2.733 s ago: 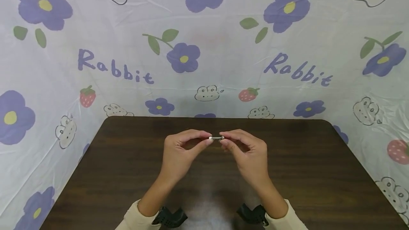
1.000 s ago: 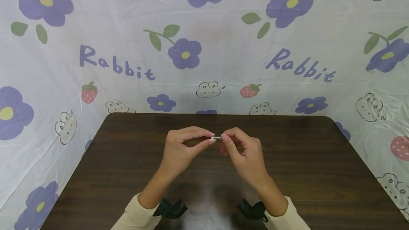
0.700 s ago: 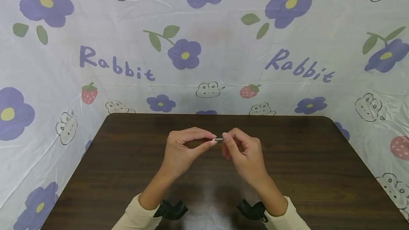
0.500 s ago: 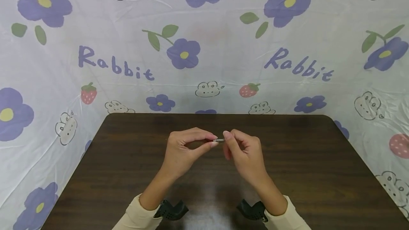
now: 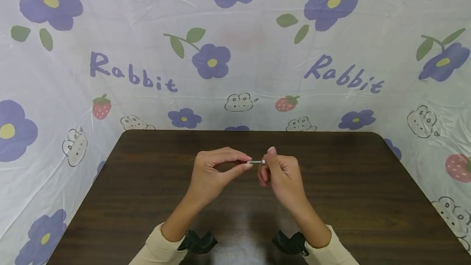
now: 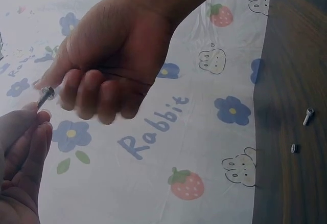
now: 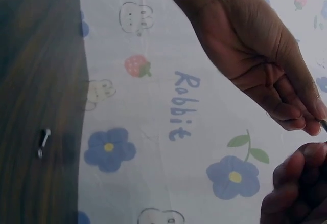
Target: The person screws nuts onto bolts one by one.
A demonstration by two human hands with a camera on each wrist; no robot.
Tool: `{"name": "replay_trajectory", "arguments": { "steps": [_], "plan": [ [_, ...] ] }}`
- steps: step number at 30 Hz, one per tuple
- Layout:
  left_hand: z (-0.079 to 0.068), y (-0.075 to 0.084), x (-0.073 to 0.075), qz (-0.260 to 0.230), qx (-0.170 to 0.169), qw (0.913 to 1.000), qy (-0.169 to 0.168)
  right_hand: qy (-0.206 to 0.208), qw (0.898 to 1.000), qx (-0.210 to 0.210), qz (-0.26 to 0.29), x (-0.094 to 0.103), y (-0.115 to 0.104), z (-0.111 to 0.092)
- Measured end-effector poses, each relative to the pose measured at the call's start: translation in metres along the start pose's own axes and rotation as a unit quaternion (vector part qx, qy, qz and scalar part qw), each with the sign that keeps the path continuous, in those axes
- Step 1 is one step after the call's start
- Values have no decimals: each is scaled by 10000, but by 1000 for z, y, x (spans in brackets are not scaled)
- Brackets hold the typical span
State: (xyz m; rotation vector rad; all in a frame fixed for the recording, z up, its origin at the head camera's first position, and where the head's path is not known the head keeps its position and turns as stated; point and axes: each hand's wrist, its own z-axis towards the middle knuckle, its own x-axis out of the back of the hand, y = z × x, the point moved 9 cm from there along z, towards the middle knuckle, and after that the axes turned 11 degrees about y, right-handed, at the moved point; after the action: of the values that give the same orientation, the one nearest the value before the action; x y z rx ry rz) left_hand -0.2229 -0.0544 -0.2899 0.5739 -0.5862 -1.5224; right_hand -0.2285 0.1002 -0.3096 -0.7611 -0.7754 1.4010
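A small silver bolt (image 5: 256, 162) is held level between the two hands, above the table. My left hand (image 5: 211, 177) pinches one end of it between thumb and fingertips, which cover that end. The wider far end (image 6: 47, 92) sits at the thumb and index finger of my right hand (image 5: 285, 177); whether this is the head or a nut I cannot tell. The right thumb points up and the other fingers are curled. In the left wrist view, a second bolt (image 6: 308, 116) and a separate nut (image 6: 294, 148) lie on the table.
The dark wooden table (image 5: 147, 199) has rounded far corners. Behind and beside it hangs a pale cloth (image 5: 254, 56) printed with flowers, strawberries and rabbits. A black wrist mount (image 5: 198, 241) is on the left forearm, and another black mount (image 5: 290, 242) on the right.
The right thumb has rolled upward over the bolt's end, which now shows beside it. Both hands have shifted slightly to the right; the left fingers keep their pinch.
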Motion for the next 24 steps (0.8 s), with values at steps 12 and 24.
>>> {"name": "replay_trajectory", "arguments": {
  "steps": [12, 24],
  "plan": [
    [5, -2, 12, 103, 77, 9997, 190, -148, 9846, 1723, -249, 21, -32, 11],
    [4, -6, 11, 183, 190, 9996, 85, -139, 9859, 1654, -219, 15, -29, 8]
  ]
}}
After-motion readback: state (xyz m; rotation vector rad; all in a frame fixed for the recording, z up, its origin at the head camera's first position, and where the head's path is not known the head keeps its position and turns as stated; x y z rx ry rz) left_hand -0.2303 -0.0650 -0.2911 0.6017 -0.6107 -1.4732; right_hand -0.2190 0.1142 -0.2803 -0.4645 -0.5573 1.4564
